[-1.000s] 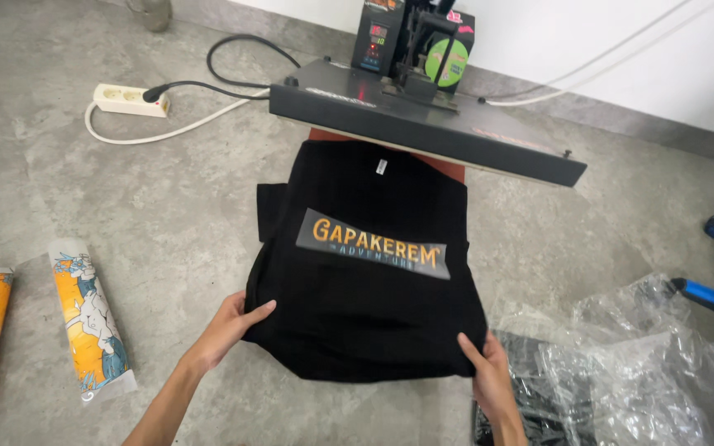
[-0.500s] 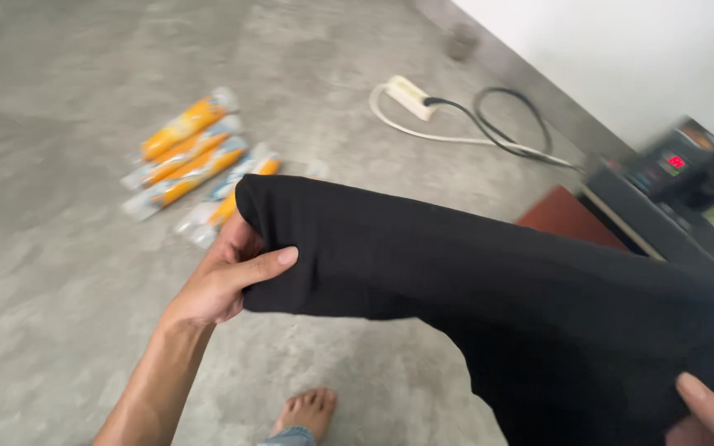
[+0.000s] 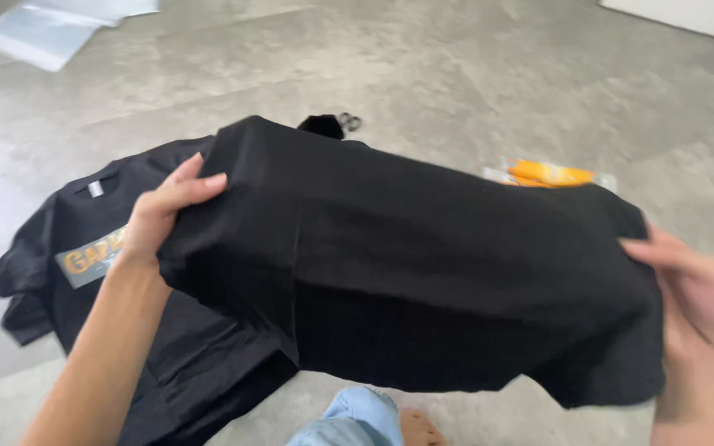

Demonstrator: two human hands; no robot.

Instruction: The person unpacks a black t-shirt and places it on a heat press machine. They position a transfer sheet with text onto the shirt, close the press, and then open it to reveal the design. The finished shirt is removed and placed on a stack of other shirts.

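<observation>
The left hand (image 3: 163, 216) and right hand (image 3: 692, 289) each pinch an end of a black shirt (image 3: 406, 272), held level above the floor (image 3: 456, 74). At 9 o'clock lies a second black shirt (image 3: 59, 272) bearing a printed panel.

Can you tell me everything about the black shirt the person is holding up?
The black shirt is plain, soft-looking cloth, with no print showing on the side that faces the camera. It is folded or doubled over and held stretched sideways in the air above the grey floor. The left hand grips its upper left corner, fingers curled over the edge, and the right hand holds its right end. Its lower edge sags a little. It hangs partly over another black shirt lying on the floor.
</observation>
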